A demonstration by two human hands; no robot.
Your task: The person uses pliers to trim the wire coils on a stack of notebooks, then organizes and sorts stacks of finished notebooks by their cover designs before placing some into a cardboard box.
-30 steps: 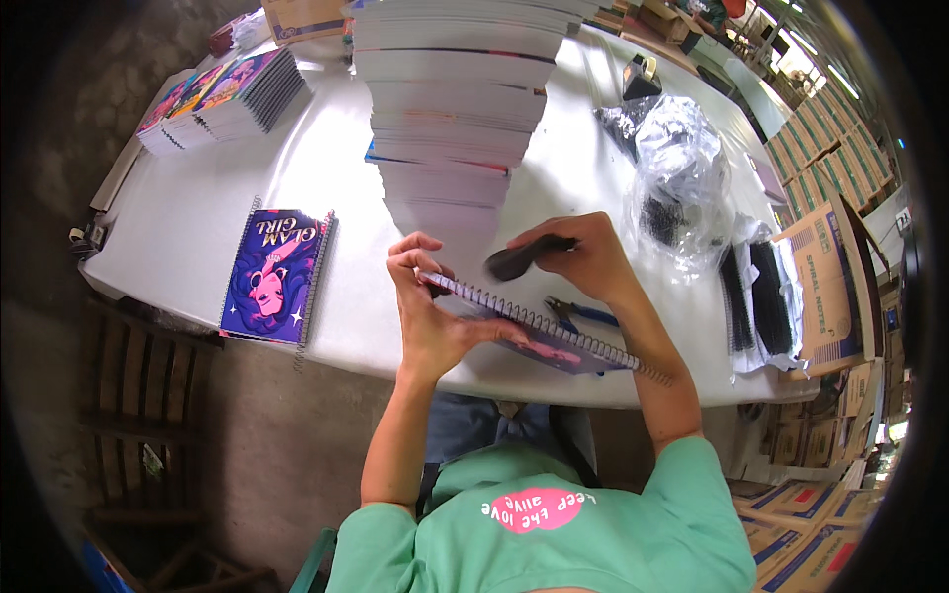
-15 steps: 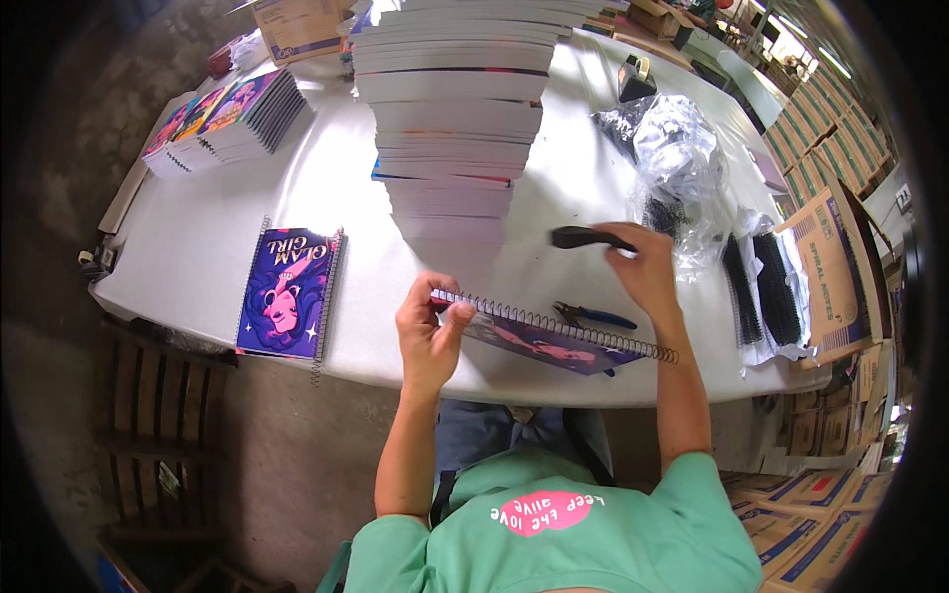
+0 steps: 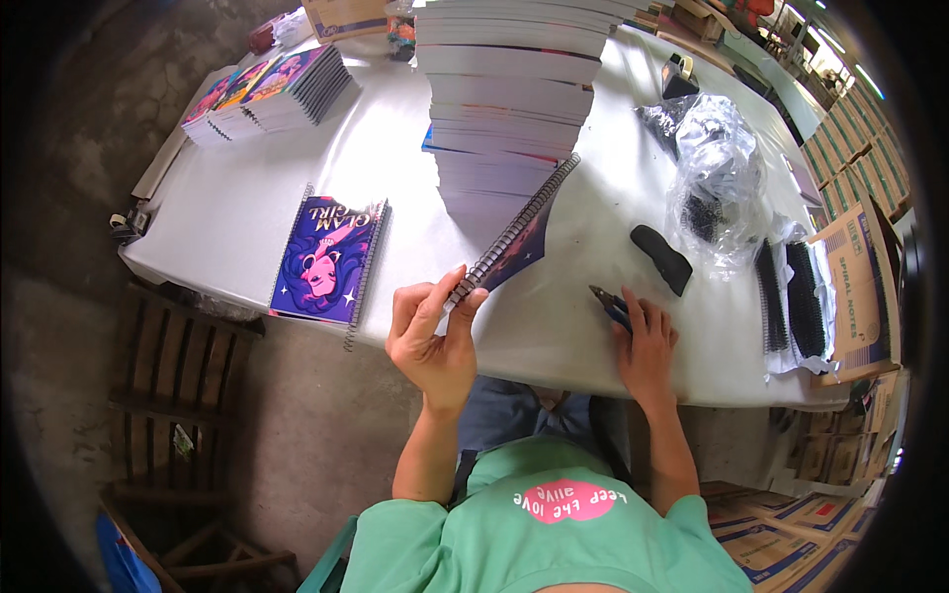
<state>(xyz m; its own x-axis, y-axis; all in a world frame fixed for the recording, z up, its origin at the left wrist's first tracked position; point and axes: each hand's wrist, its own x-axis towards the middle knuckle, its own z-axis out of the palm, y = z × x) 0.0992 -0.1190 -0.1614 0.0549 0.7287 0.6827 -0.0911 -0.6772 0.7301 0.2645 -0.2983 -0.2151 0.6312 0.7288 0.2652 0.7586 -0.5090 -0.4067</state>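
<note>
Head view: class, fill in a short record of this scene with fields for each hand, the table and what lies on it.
left hand: holds a spiral notebook up on edge by its wire spine
right hand: flat on pliers at the table's near edge
table: white
on table: purple notebook, tall paper stack, black block, bag of coils

Open room: a broad bare stretch of the bench (image 3: 257,188) lies between the purple notebook (image 3: 329,259) and the far notebook pile (image 3: 267,91).
Middle: the tall paper stack (image 3: 509,109) walls off the centre.
Near edge: the raised spiral notebook (image 3: 514,235) slants across it; bare bench beneath.
Right: black tool (image 3: 661,259), plastic bag (image 3: 717,178), spiral coils (image 3: 791,296) and cardboard box (image 3: 858,287) crowd it.
</note>
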